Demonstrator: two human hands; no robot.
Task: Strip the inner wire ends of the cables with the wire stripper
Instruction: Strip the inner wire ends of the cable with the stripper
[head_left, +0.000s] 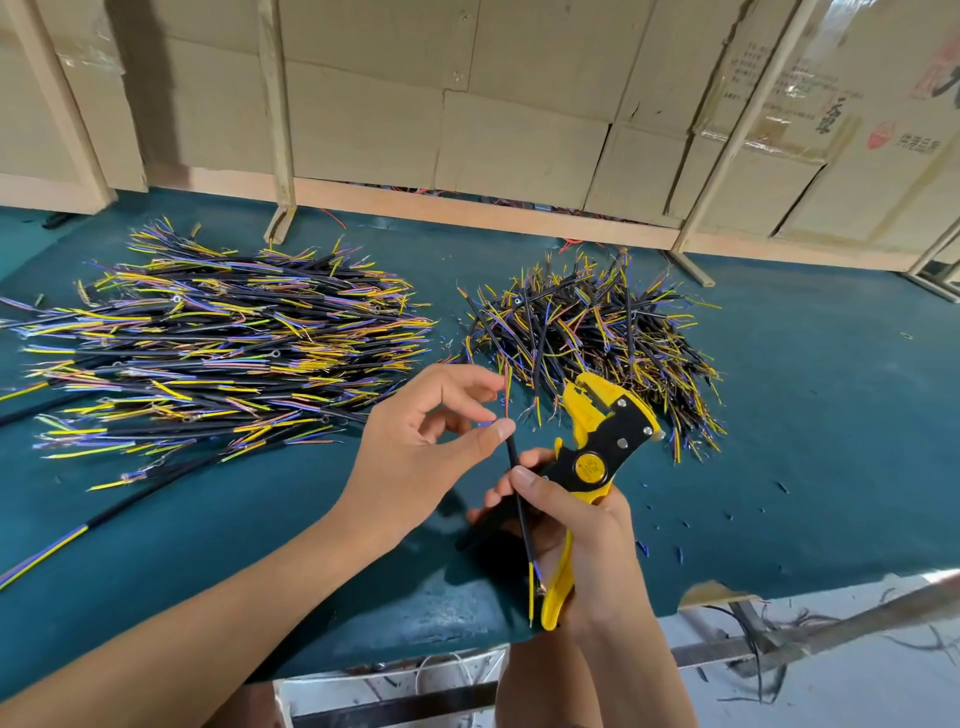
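A short black cable (519, 499) stands nearly upright between my hands, with yellow and blue inner wires at both ends. My left hand (415, 447) pinches its upper inner wires between thumb and fingertips. My right hand (571, 525) grips the yellow and black wire stripper (597, 441), jaws pointing up and away, and its thumb presses the cable's black jacket against the tool. The stripper's jaws are clear of the wires.
A large pile of cables (218, 338) lies on the left of the green table (805, 415), a smaller pile (597, 332) behind the stripper. Bits of blue insulation (675, 551) are scattered at right. Cardboard and wooden frames (467, 130) wall the back.
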